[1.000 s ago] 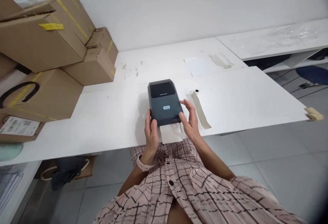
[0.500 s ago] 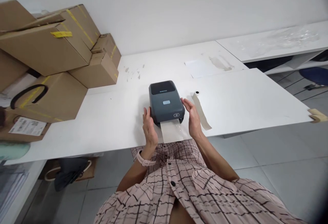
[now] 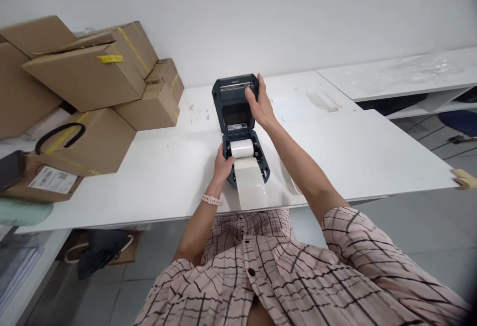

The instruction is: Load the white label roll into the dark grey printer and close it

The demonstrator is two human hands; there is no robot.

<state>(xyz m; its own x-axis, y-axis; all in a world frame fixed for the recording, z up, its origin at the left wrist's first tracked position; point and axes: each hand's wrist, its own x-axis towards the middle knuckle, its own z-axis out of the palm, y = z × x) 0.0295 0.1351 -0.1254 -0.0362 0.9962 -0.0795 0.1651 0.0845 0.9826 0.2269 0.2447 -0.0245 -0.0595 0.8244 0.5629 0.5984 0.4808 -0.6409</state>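
The open printer [image 3: 234,102] bears a label [image 3: 237,126] (unreadably small).

Printer [image 3: 237,112] dark blue-grey — paper roll [image 3: 242,148] white; shirt [image 3: 227,281] pink, black-checked — boxes [image 3: 87,78] brown, tape [image 3: 111,58] yellow; table [image 3: 346,152] white.

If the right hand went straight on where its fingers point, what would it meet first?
Holding the raised label printer lid, the right hand would probably meet the white wall first, though depth is unclear.

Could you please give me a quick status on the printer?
Left grip at printer base; right grip on raised lid. White roll inside, strip running out front. No obstruction visible.
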